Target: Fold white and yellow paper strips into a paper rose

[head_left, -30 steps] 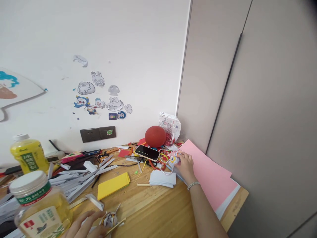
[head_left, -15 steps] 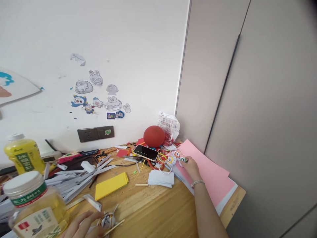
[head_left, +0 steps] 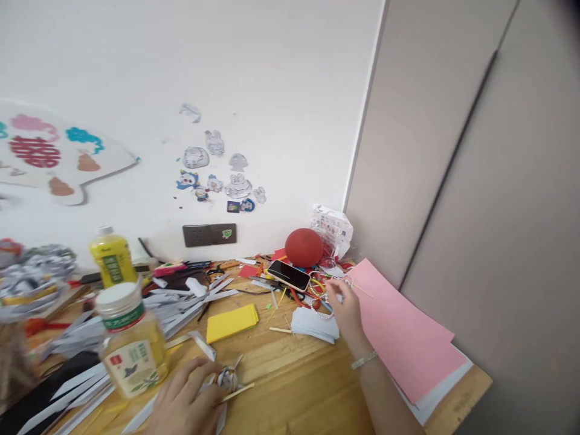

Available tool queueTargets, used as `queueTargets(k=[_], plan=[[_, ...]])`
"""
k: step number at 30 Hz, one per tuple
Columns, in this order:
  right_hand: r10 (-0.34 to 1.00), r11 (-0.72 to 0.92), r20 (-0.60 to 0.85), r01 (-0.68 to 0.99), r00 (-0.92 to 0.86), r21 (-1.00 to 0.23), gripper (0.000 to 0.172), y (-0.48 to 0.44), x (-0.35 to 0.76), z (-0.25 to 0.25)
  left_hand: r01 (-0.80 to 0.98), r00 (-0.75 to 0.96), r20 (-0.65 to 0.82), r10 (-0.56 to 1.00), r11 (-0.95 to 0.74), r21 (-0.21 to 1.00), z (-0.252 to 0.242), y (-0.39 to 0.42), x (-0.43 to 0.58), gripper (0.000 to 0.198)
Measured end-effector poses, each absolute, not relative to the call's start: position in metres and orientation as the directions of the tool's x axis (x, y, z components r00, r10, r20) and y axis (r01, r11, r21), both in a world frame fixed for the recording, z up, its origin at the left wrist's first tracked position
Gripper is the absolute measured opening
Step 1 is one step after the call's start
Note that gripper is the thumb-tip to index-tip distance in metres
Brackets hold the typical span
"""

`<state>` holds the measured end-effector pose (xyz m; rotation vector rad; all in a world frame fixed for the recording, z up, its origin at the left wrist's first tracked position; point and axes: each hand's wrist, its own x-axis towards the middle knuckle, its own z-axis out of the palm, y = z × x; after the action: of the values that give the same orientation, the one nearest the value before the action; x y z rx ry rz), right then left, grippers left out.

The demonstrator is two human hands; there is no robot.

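Note:
Low in the frame, my left hand is closed from the left on a small ball of white paper strips, with thin pale sticks poking out. Its fingers partly cover the ball. My right hand is bent with its fingertips drawn together, just above a pile of bead strings beside the phone. Whatever lies between those fingers is hidden. A thin pale stick shows behind that hand, over the pink paper. Below the hand lies a stack of pale blue paper.
A bottle of pale yellow drink stands beside my left hand, another yellow bottle behind it. Paper strips litter the left side. Yellow paper, a black phone and a red balloon are farther back.
The view has turned left, so things sit farther right. My right hand has lifted slightly; the green-and-white wrapped ball at its fingertips is no longer visible. My left hand stays at the paper ball.

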<state>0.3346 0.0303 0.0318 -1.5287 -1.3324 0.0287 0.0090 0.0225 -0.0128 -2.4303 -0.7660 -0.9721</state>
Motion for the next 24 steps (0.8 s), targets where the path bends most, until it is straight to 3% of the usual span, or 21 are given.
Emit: queueTargets(k=[3, 5, 7, 16, 24], plan=[[0.823, 0.407, 0.566, 0.647, 0.046, -0.645, 0.014, 0.019, 0.267, 0.027, 0.647, 0.577, 0.689, 0.439, -0.761, -0.056, -0.004, 0.012, 0.017, 0.017], [0.801, 0.587, 0.515, 0.575, -0.306, -0.570, 0.007, 0.009, 0.229, 0.018, 0.639, 0.550, 0.694, 0.464, -0.769, 0.007, -0.002, 0.008, 0.020, 0.018], [0.758, 0.650, 0.479, 0.582, -0.443, -0.490, 0.017, 0.001, 0.204, 0.007, 0.635, 0.532, 0.701, 0.475, -0.771, 0.040, -0.002, 0.007, 0.022, 0.018], [0.725, 0.679, 0.412, 0.673, -0.552, -0.294, 0.012, -0.003, 0.197, -0.015, 0.618, 0.471, 0.643, 0.605, -0.746, 0.250, 0.004, -0.002, 0.027, 0.017], [0.731, 0.674, 0.428, 0.658, -0.531, -0.334, 0.018, -0.008, 0.193, -0.015, 0.627, 0.455, 0.595, 0.663, -0.713, 0.315, 0.008, -0.007, 0.028, 0.020]])
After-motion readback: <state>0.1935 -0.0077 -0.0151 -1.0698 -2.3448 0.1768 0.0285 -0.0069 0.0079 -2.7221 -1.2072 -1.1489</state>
